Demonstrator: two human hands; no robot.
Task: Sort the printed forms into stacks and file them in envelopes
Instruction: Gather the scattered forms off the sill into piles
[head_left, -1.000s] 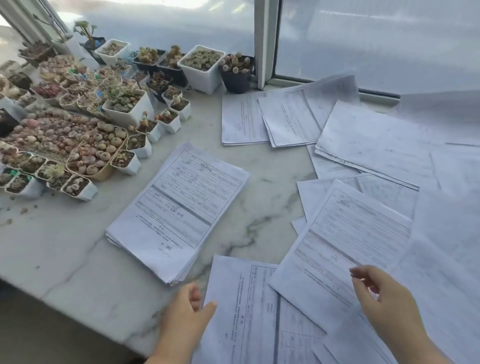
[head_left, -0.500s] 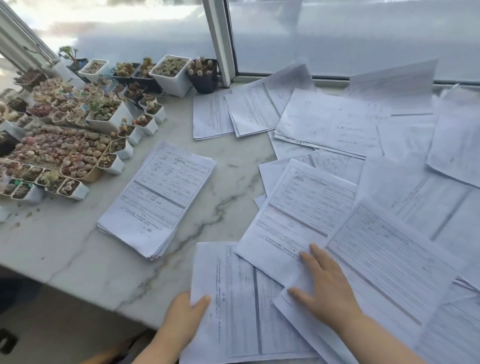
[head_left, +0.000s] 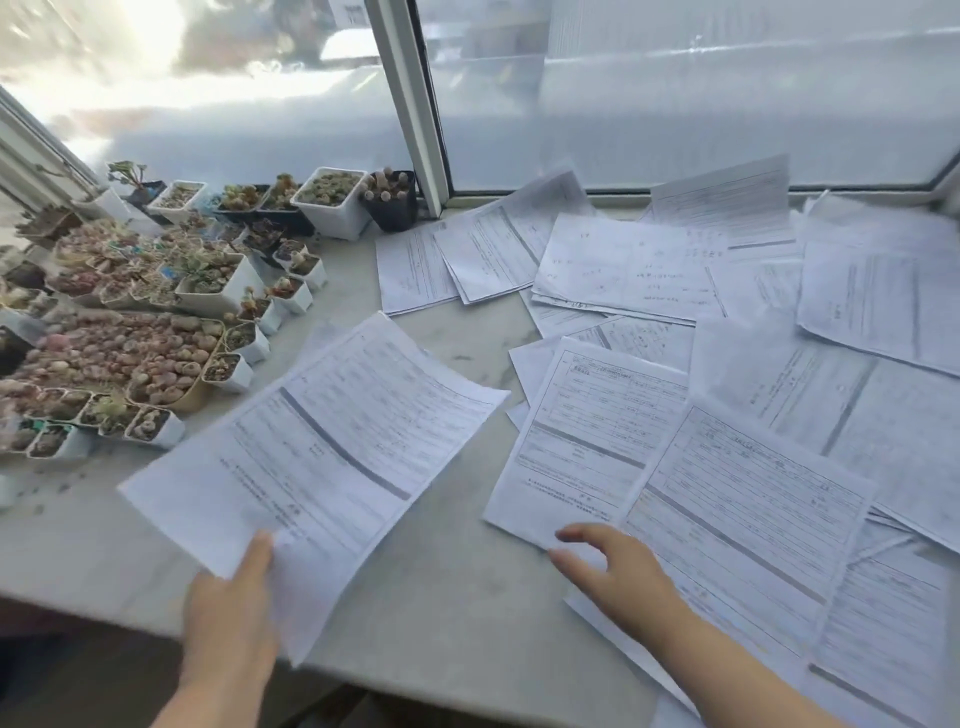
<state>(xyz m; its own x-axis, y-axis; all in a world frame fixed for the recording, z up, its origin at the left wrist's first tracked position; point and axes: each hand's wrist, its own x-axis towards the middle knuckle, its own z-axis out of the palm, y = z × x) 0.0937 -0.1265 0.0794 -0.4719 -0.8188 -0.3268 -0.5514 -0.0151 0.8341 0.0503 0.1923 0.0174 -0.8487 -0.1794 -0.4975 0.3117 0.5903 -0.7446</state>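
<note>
One form (head_left: 332, 447) pinched by left hand (head_left: 234, 613) (right hand (head_left: 618, 571) spread, holding nothing)

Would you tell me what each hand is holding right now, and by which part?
The left hand grips a printed form by its near edge. The right hand holds nothing, fingers spread over loose forms.

Looks like a home, at a bay-window ledge used as a bench (head_left: 457, 618): pale marble with grey veins, running right up to tall frosted panes set in a white window frame (head_left: 410, 104). Crowded on the left with a hobby collection of succulents in small white pots (head_left: 332, 200) and one black pot (head_left: 392, 202). Strewn on the right with loose printed forms (head_left: 753, 499), overlapping in untidy heaps.
</note>
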